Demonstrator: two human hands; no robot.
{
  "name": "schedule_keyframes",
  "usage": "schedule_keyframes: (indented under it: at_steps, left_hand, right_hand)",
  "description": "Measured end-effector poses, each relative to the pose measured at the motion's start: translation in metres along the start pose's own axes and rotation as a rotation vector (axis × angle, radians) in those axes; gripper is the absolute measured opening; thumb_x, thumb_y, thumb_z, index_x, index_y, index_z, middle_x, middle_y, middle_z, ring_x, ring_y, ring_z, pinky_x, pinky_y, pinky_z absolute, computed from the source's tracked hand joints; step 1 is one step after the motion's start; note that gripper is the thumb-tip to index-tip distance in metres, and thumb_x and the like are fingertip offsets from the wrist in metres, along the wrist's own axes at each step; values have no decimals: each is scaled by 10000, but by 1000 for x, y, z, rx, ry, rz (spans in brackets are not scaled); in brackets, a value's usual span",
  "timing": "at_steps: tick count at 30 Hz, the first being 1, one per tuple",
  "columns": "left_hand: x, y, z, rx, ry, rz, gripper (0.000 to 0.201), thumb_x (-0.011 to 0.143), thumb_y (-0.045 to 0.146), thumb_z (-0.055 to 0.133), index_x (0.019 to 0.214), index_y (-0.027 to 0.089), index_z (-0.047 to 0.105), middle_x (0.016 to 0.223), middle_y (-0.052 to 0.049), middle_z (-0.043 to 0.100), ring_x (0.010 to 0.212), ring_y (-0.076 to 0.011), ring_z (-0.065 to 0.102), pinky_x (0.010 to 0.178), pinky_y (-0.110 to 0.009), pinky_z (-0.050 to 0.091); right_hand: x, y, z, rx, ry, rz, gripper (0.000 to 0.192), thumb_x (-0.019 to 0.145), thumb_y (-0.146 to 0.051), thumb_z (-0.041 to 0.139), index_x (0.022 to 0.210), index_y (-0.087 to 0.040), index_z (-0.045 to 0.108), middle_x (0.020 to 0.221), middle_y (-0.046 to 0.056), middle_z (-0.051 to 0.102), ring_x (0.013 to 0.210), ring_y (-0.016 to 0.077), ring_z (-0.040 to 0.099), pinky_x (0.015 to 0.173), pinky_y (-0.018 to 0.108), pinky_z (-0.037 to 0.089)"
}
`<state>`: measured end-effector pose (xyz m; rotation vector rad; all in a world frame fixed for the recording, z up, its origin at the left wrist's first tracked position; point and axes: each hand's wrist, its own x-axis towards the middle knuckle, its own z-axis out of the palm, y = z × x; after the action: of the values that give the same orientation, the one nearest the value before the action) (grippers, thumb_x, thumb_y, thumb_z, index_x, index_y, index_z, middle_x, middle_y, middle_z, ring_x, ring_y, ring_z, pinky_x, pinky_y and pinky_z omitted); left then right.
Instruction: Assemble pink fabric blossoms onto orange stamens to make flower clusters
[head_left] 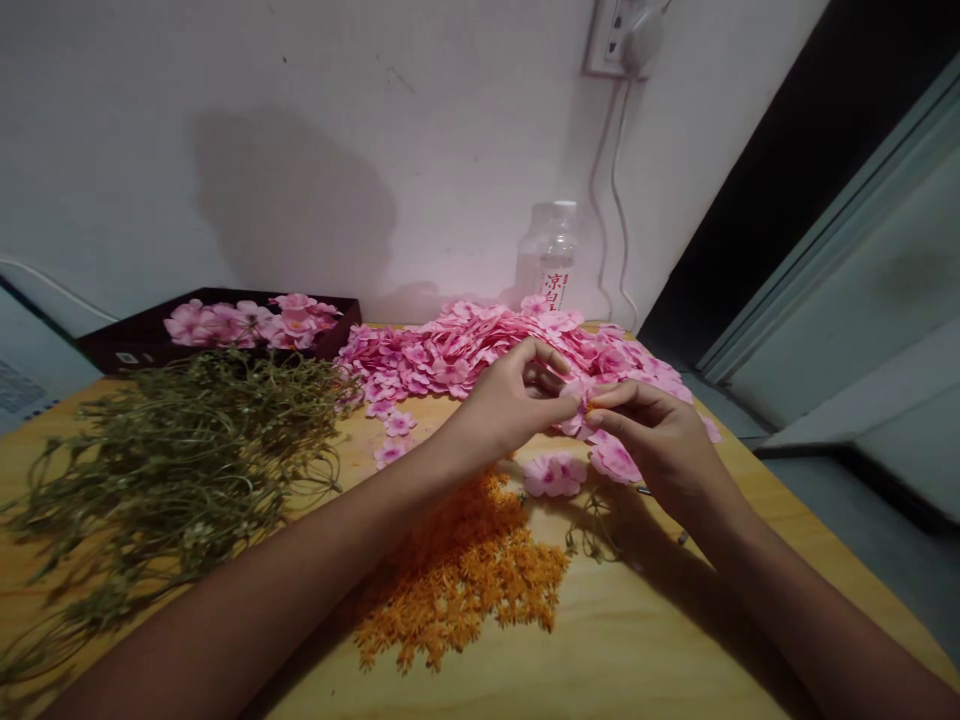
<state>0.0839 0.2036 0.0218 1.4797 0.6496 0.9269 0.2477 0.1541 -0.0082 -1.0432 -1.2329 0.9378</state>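
Observation:
My left hand and my right hand meet above the wooden table, fingertips pinched together on one pink fabric flower with a small orange centre piece at the right fingertips. A green stem hangs down below my right hand. Behind the hands lies a big heap of pink petals. An assembled pink flower rests on the table just below the hands. A pile of small orange stamens lies under my left forearm.
A mass of green wire stems covers the table's left side. A dark box with pink flowers stands at the back left. A clear plastic bottle stands by the wall, cables hanging from a socket above it.

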Motion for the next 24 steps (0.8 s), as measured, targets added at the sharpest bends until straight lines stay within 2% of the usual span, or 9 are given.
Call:
schedule_keyframes:
  at_steps: [5,17,24]
  left_hand:
    - [0,0,0,6,12,-6,237,693,88,659,801,161,460,667,46,501,630,-61,518,568,-181,448]
    - [1,-4,0,58,15,45,244,696,151,677,805,169,460,671,43,516,624,-67,526,572,-195,466]
    - [1,-2,0,21,22,1,248,690,129,684,791,164,460,667,47,488,626,-66,513,558,-182,444]
  right_hand:
    - [3,4,-5,79,-21,68,124,652,-219,799,735,-266,720,734,-28,696,697,101,628,663,212,496]
    - [4,6,-6,56,-9,70,109,649,-237,799,727,-249,723,742,-10,703,711,126,628,677,252,490]
    - [2,4,-1,116,21,71,105,657,-243,794,724,-240,713,727,-15,686,685,111,616,652,231,489]
